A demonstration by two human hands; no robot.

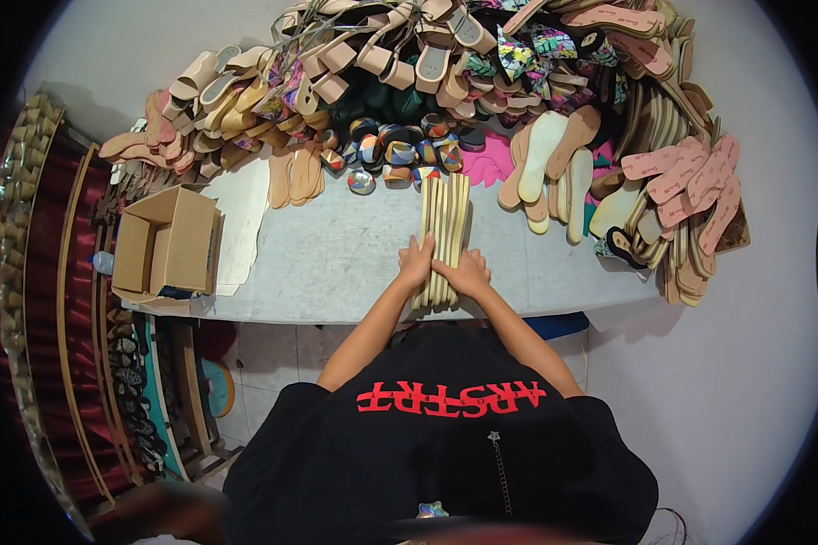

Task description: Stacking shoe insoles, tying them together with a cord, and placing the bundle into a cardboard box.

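Note:
A row of pale cream shoe soles point(445, 213), several of them pressed side by side on their edges, stands on the grey-white table point(336, 245) right in front of me. My left hand point(415, 262) grips the row from its left side. On the opposite side my right hand point(464, 273) is closed around it, thumb laid across the near part of the soles. Both hands squeeze the bundle between them, close to the table's front edge. Just beyond its far end lie multicoloured patterned shoe uppers point(400, 150) and a bright pink piece point(487, 162).
An open cardboard box point(168, 238) stands at the left, beside white sheet material point(244, 222). Beige sandals point(382, 59) are heaped along the back. Loose insoles point(554, 159) and pink printed insoles point(691, 186) pile up at the right. Tan insoles point(294, 175) lie left of centre.

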